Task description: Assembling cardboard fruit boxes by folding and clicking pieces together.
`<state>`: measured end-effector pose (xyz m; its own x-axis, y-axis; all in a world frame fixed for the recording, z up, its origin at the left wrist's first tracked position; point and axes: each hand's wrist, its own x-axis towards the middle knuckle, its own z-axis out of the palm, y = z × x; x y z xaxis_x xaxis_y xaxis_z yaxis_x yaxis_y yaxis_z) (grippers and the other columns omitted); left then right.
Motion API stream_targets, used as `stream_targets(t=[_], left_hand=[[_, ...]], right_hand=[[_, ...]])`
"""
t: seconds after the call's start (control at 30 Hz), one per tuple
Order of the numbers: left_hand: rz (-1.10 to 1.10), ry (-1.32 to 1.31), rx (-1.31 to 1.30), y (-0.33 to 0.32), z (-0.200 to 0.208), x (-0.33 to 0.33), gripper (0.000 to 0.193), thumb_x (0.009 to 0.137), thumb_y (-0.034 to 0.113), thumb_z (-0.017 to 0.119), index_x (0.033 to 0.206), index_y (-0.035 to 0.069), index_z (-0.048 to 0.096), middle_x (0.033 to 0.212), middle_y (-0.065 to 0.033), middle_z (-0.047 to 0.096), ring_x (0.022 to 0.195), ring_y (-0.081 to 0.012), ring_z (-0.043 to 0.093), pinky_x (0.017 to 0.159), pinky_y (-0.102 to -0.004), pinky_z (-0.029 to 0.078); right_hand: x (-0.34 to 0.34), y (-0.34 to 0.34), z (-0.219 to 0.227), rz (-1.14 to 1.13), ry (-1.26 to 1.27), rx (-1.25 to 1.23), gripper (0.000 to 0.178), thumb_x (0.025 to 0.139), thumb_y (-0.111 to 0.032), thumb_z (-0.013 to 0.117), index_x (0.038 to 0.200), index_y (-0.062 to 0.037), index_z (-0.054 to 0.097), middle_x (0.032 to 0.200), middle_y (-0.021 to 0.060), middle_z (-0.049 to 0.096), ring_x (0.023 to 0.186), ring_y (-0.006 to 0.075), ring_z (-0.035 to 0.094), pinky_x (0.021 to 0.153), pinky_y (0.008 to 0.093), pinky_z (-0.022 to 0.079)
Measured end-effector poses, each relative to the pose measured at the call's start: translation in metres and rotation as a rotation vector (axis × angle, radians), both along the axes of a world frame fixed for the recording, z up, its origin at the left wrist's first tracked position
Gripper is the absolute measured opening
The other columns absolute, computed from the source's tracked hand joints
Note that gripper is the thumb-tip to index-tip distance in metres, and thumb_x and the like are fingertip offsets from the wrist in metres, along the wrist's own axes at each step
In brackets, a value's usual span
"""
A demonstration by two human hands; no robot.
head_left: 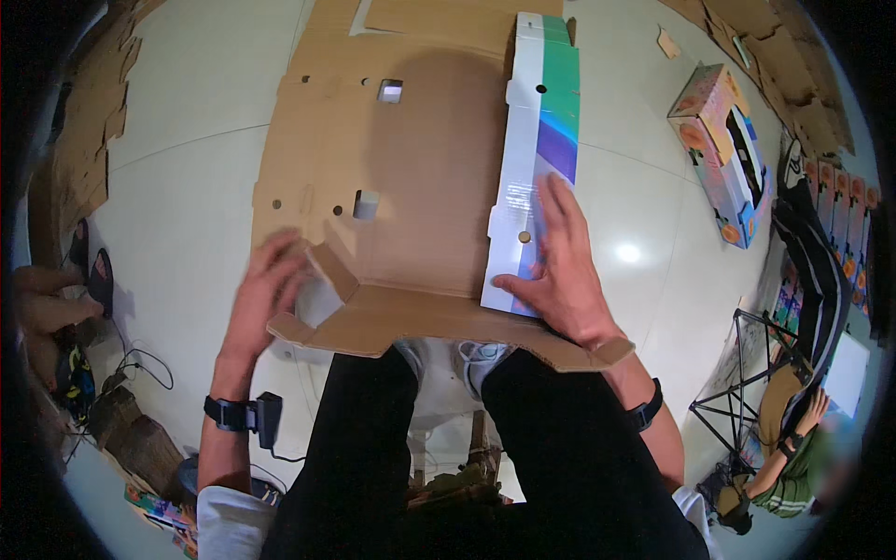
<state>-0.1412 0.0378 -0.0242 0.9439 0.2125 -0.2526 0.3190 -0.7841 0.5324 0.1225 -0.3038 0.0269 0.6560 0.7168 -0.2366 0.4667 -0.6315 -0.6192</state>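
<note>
A large flat cardboard box blank (429,177) lies on the pale floor in front of my knees, brown side up. Its right side panel (539,140) is folded over and shows a printed white, green and purple face. My right hand (558,266) presses flat on the near end of that printed panel, fingers spread. My left hand (268,289) rests on the blank's near left corner, fingers on a small raised flap (334,271). A near flap (420,322) lies across the front of my legs.
A finished colourful box (723,154) stands on the floor at the right. Stacks of cardboard (793,75) line the far right and the left edge (89,140). A seated person (793,439) and a black wire stand (747,373) are at the right. Another person's hand (42,303) is at the left.
</note>
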Motion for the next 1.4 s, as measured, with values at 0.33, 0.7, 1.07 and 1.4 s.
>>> stream_targets(t=[0.33,0.7,1.07,1.4], left_hand=[[1.023,0.019,-1.169,0.025,0.045,0.001,0.068,0.099,-0.002,0.059,0.164,0.006,0.043,0.134,-0.0184,0.067,0.116,-0.0221,0.074,0.092,-0.0307,0.063],[0.547,-0.011,-0.202,-0.023,0.085,0.076,0.052,0.097,0.007,0.077,0.142,0.003,0.050,0.090,-0.0054,0.062,0.072,-0.0127,0.066,0.062,-0.0287,0.054],[-0.231,-0.048,-0.360,-0.071,0.089,0.086,0.037,0.073,0.017,0.097,0.093,0.007,0.068,0.113,-0.0082,0.056,0.109,-0.0290,0.060,0.093,-0.0407,0.054],[-0.459,-0.126,0.088,-0.076,0.094,0.092,0.055,0.061,0.021,0.095,0.106,0.011,0.066,0.113,-0.0065,0.058,0.110,-0.0303,0.060,0.091,-0.0422,0.057]], right_hand=[[0.014,-0.017,-0.041,-0.453,0.697,0.318,0.088,0.089,-0.015,0.090,0.154,0.0010,0.032,0.135,0.0115,0.057,0.127,0.0215,0.059,0.111,0.0397,0.051],[0.020,0.001,-0.042,-0.396,0.639,0.269,0.099,0.088,-0.016,0.091,0.160,0.0027,0.026,0.138,0.0148,0.059,0.129,0.0237,0.060,0.111,0.0390,0.051],[-0.006,-0.015,-0.024,-0.394,0.765,0.231,0.106,0.085,-0.013,0.092,0.164,0.0015,0.023,0.139,0.0151,0.060,0.130,0.0244,0.060,0.111,0.0380,0.050],[-0.004,-0.014,-0.019,-0.425,0.822,0.169,0.109,0.085,-0.015,0.091,0.165,-0.0008,0.018,0.139,0.0152,0.060,0.130,0.0249,0.060,0.112,0.0405,0.051]])
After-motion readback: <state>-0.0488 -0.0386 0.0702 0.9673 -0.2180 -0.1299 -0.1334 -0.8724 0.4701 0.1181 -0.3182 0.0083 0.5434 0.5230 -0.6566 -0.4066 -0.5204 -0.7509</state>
